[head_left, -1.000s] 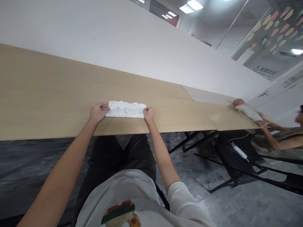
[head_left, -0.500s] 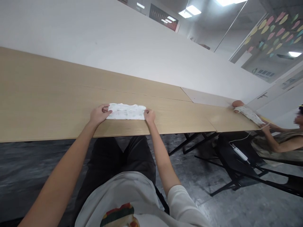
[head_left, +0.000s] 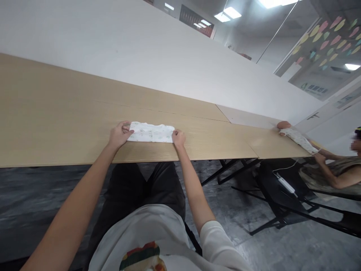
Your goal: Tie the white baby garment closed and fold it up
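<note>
One long table of pale, wood-grained board [head_left: 62, 124] runs along a smooth white wall [head_left: 118, 56], with a person in a white printed T-shirt [head_left: 141, 222] seated at its near edge. Both bare arms reach forward: the left forearm [head_left: 81, 184] slants inward, the right forearm [head_left: 194, 184] is set more nearly straight ahead. Between the hands, near the table's front edge, lies a white cloth rectangle [head_left: 150, 132]; its long axis runs left to right, nearly parallel to that edge. Its far border is wavy, its near border straight. The left hand [head_left: 118, 135] pinches one short end, thumb laid across the upper face; the right hand [head_left: 178, 138], fingers curled, nips the opposite end. The printed motifs [head_left: 167, 137] are too small to make out from here.
</note>
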A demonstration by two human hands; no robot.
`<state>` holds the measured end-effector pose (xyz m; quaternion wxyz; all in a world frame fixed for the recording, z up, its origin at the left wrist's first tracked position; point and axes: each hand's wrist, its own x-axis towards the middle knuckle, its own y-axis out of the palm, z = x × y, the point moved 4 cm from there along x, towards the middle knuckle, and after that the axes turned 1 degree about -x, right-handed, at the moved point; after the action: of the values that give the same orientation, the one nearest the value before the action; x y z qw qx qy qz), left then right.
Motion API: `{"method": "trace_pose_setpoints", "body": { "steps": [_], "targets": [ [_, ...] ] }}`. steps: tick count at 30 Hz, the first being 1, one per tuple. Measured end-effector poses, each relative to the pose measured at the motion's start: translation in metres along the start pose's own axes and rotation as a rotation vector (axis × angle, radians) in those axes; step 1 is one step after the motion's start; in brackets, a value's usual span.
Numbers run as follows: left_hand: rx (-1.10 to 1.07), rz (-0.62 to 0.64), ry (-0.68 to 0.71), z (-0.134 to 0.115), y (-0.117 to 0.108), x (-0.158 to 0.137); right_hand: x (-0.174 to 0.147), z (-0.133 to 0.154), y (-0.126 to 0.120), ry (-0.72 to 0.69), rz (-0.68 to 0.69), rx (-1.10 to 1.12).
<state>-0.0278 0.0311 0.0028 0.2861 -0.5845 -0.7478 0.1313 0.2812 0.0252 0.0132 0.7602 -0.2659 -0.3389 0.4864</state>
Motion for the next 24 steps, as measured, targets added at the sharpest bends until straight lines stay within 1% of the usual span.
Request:
{"method": "trace_pose_setpoints", "body": {
  "steps": [4, 7, 10, 12, 14, 17, 19, 24],
  "targets": [
    [0.066, -0.032, -0.011, 0.000, -0.004, 0.000, 0.000, 0.001, -0.001, -0.009, -0.009, -0.026],
    [0.136, -0.045, 0.007, 0.000, -0.005, -0.001, 0.001, -0.001, 0.000, -0.012, -0.022, -0.028],
    [0.151, -0.019, 0.078, -0.005, -0.005, -0.002, 0.002, -0.003, 0.001, -0.015, -0.057, -0.027],
    [0.173, 0.013, 0.132, -0.009, -0.003, -0.004, 0.002, -0.001, 0.001, -0.062, -0.077, -0.019],
    [0.216, 0.040, 0.177, -0.011, -0.001, -0.005, 0.000, 0.004, 0.003, -0.161, -0.058, -0.004],
    [0.274, 0.079, 0.220, -0.012, 0.003, -0.006, -0.003, 0.010, 0.006, -0.283, 0.015, 0.006],
    [0.296, 0.105, 0.225, -0.010, 0.005, -0.004, -0.004, 0.011, 0.007, -0.300, 0.051, 0.001],
    [0.289, 0.123, 0.205, -0.002, 0.009, 0.000, -0.003, 0.010, 0.008, -0.284, 0.090, -0.022]
  ]
}}
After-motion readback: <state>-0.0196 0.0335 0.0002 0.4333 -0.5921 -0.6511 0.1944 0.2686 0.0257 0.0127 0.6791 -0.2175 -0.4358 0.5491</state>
